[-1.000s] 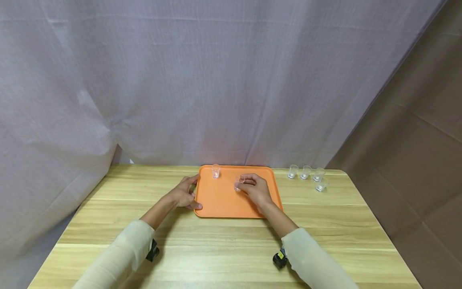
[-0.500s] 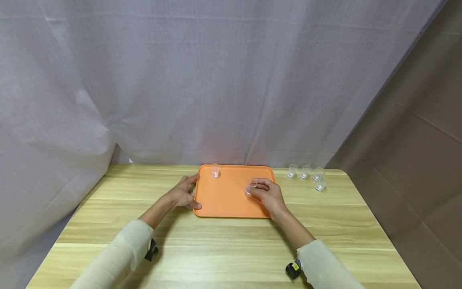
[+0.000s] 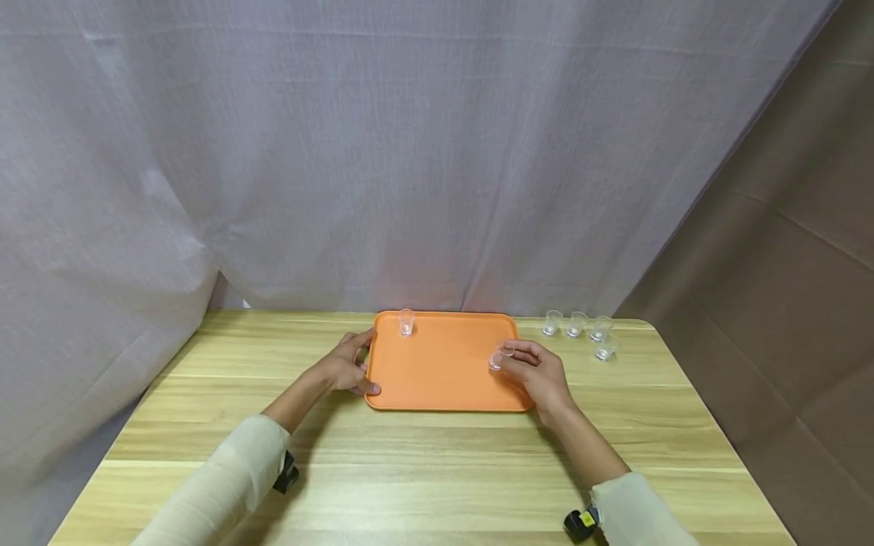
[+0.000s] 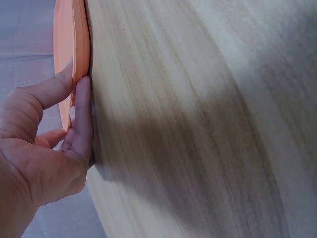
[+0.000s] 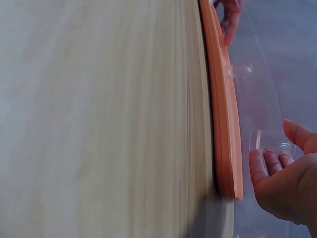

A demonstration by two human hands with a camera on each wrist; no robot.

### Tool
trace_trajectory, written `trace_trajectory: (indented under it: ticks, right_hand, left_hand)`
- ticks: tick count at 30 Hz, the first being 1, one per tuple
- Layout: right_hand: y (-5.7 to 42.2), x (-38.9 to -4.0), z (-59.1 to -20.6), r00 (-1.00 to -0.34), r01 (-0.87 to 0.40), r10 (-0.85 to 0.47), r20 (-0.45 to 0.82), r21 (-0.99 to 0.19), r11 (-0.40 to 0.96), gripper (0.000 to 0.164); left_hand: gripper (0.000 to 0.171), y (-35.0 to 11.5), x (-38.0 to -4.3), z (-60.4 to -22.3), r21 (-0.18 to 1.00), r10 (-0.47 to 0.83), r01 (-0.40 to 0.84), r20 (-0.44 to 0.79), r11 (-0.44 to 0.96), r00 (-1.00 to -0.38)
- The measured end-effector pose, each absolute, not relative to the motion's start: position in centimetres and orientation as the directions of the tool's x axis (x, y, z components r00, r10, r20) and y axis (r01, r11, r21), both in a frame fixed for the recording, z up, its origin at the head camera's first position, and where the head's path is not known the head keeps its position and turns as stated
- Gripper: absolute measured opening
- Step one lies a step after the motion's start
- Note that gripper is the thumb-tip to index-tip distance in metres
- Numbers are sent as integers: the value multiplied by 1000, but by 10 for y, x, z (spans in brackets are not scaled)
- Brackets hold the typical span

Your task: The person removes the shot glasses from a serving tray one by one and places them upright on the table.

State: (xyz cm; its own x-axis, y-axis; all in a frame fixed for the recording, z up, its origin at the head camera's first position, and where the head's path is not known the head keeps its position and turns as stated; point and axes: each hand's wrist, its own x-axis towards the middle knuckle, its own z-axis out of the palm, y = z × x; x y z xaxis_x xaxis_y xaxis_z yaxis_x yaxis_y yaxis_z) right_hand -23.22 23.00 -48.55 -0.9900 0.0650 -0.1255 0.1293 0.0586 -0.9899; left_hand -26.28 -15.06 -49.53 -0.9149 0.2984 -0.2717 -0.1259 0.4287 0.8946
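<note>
In the head view an orange tray [image 3: 437,371] lies flat near the table's back edge. My left hand [image 3: 347,368] grips its left rim; in the left wrist view the thumb lies over the rim and the fingers [image 4: 84,116] are against its outer side and underside. Above the tray's right part, my right hand [image 3: 542,375] holds a small clear cup [image 3: 496,360] between thumb and fingers. The right wrist view has this cup [image 5: 256,141] apart from the tray surface. One more clear cup [image 3: 406,324] stands upright at the tray's back left corner.
Right of the tray, several clear cups stand near the back edge of the wooden table [image 3: 410,470], including one cup [image 3: 605,349] slightly nearer me. A grey curtain [image 3: 410,152] hangs behind, and a brown cloth [image 3: 771,265] hangs at the right.
My right hand has moved rightward across the tray, from its middle to its right part, with the cup in its fingers. The left hand stays on the left rim.
</note>
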Motion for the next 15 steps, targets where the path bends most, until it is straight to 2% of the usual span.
trace_trajectory:
  ticks: [9,15]
  right_hand:
    - [266,-229,-489,-979,144,153,-134,-988,55,54]
    - [293,-239,-498,-954,125,277,-117,-992,12,40]
  left_hand:
    - [132,-151,-262,-496,897,293,-125,-267,424,-918]
    - [132,-150,-263,-496,896,291,-120,-263,428,-920]
